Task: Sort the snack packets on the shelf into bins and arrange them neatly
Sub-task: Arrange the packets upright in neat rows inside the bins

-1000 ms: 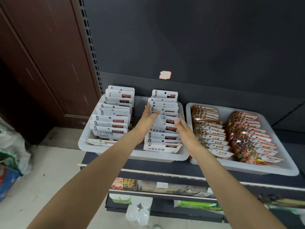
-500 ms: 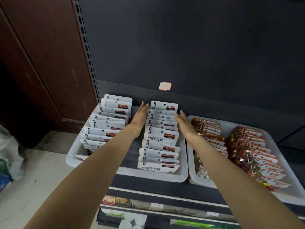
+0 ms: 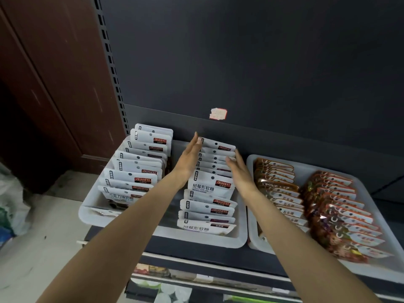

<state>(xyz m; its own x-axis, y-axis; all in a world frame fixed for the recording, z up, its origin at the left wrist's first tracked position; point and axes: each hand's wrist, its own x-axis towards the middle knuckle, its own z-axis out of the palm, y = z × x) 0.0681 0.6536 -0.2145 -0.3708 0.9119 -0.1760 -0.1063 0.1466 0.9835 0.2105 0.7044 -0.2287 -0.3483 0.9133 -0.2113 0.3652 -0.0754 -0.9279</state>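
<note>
A white bin (image 3: 196, 239) on the dark shelf holds two rows of white snack packets. My left hand (image 3: 189, 158) lies flat with straight fingers against the left side of the right row of white packets (image 3: 209, 186), its fingertips at the rearmost packet. My right hand (image 3: 240, 171) presses with straight fingers against the right side of the same row. The left row of white packets (image 3: 140, 169) stands untouched. A second white bin (image 3: 253, 228) to the right carries two rows of orange-brown packets (image 3: 334, 206).
The dark shelf back panel (image 3: 251, 73) rises right behind the bins, with a small torn sticker (image 3: 218, 113). A brown wooden wall (image 3: 54, 73) stands at left. Bags (image 3: 11, 200) lie on the floor at left. Lower shelves (image 3: 196, 278) hold more goods.
Both hands have slid farther back along the sides of the right row of white packets, toward the rear of the bin. The view has come closer and tilted up.
</note>
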